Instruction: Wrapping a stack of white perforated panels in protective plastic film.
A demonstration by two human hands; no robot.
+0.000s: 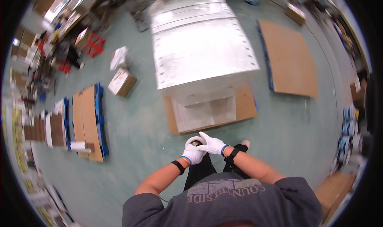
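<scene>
Both my hands wear white knitted gloves with blue cuffs and meet low in front of my body. My left hand (193, 155) is closed round a whitish roll of tape (194, 139), whose ring stands out above the fingers. My right hand (214, 144) reaches across from the other side. Its fingers are stretched and spread, the lower ones touching the left hand beside the roll. Just ahead stands a tall stack of white boxes (199, 53) wrapped in shiny film. Brown cardboard (246, 103) shows under the stack's base.
To the right lies a blue pallet topped with a brown sheet (291, 59). Cardboard-covered blue pallets (89, 119) are at the left. A carton (122, 82) sits on the green floor, left of the stack. Farther back is a red stool (94, 45). Someone stands behind the stack.
</scene>
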